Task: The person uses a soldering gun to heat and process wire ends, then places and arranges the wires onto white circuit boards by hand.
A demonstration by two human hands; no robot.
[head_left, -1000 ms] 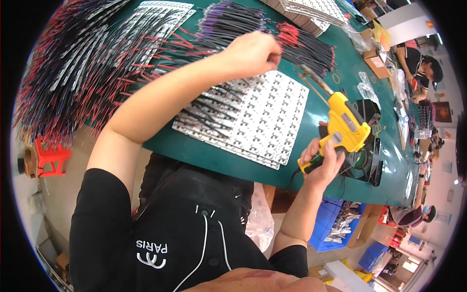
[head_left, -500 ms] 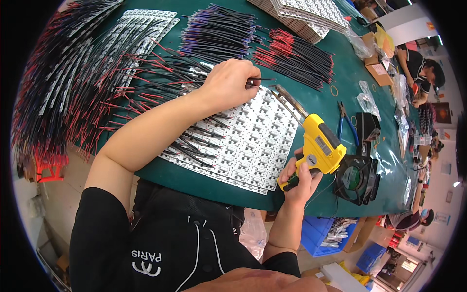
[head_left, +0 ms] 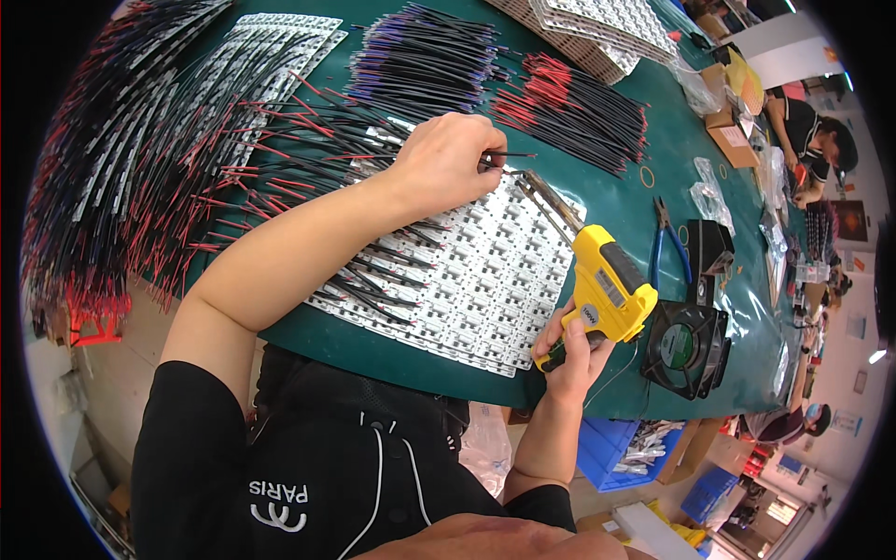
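My left hand (head_left: 450, 164) is closed in a pinch on a thin black wire (head_left: 516, 154), whose end points right over the far edge of a white circuit board panel (head_left: 478, 291). Wrapped round the handle of a yellow soldering gun (head_left: 609, 285) is my right hand (head_left: 573, 353). The gun's metal tip (head_left: 525, 179) reaches up and left, close beside my left fingertips; whether it touches the board cannot be made out. Rows of small components cover the panel, and black wires with red ends (head_left: 383, 271) stick out from its left part, partly hidden under my left forearm.
Bundles of black-purple wires (head_left: 420, 56) and black-red wires (head_left: 569, 112) lie beyond the panel. More wired panels (head_left: 121, 187) pile up at left. Blue-handled pliers (head_left: 667, 245) and a black fan (head_left: 686, 347) are at right. Stacked panels (head_left: 602, 23) stand at the back.
The soldering gun has shifted slightly left, bringing its tip nearer my left fingertips. My left hand has edged a little to the right with the wire.
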